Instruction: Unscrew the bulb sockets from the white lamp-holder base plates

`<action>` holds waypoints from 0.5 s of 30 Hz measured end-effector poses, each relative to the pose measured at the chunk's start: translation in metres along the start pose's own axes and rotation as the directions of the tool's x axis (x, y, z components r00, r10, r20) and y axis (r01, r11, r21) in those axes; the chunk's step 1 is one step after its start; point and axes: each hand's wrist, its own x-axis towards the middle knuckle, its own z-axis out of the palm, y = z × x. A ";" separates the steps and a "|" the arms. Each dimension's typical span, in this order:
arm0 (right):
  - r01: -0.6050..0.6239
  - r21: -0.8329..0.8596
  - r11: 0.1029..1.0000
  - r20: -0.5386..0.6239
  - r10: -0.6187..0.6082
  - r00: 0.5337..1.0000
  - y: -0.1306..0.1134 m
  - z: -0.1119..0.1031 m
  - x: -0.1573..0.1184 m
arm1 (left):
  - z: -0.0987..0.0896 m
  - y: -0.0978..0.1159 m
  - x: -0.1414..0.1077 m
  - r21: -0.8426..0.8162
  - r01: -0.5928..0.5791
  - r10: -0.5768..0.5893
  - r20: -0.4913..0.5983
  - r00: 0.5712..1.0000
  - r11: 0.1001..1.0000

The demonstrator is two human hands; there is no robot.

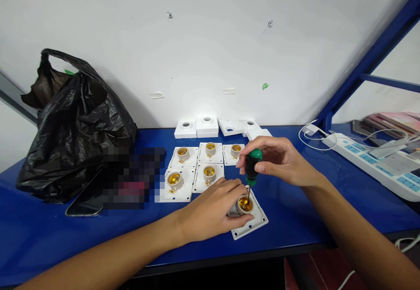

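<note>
The lamp socket point(244, 205), mounted on a square white plate point(257, 221), is located on the blue desk point(288, 220) near its front edge, right of centre. The plate lies turned at an angle to that edge. The left hand point(215, 211) is partly closed, with the fingers at the far side of the socket and the thumb at the near side, and steadies socket and plate together. The right hand point(278, 161) is curled around the green and black handle of the screwdriver point(252, 167). The tool stands nearly upright; its shaft enters the brass-coloured cup of the socket. Contact at the tip cannot be determined.

Behind and left of the left hand, five more plates with sockets point(209, 172) lie in two rows, three at the back and two at the front. Behind these, a row of white covers point(208, 128) sits near the wall point(210, 62); round holes are visible in several.

At the left are a black plastic bag point(82, 124) and a phone point(85, 204); the adjacent area is pixelated. At the right lie a power strip point(357, 156) and white cables point(331, 145), beside a blue frame point(370, 54).
</note>
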 end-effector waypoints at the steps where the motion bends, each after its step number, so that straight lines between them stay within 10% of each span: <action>1: -0.002 -0.001 1.000 0.003 0.002 1.000 0.000 0.000 0.000 | 0.000 0.000 0.000 0.001 0.000 0.000 0.000 1.000 1.000; 15: 0.010 -0.016 1.000 0.003 -0.010 1.000 -0.002 0.000 0.000 | 0.001 -0.001 -0.001 0.004 -0.019 0.019 -0.005 1.000 1.000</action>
